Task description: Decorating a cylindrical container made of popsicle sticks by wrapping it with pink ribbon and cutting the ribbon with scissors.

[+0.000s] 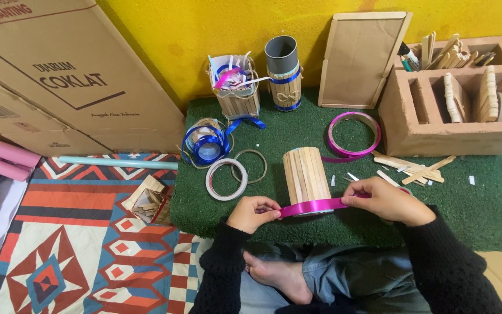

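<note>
Both hands stretch pink ribbon (312, 206) at green mat's (483, 215) near edge.

Ribbon (312, 206): glossy magenta plastic, smooth. Cylinder (305, 174): pale matt wood sticks, w/ visible grain. Mat (472, 203): rough green synthetic turf. Boxes (59, 70): matt brown cardboard. Tape ring (226, 179): white, smooth. Sleeves (454, 267): black fuzzy knit.
</note>
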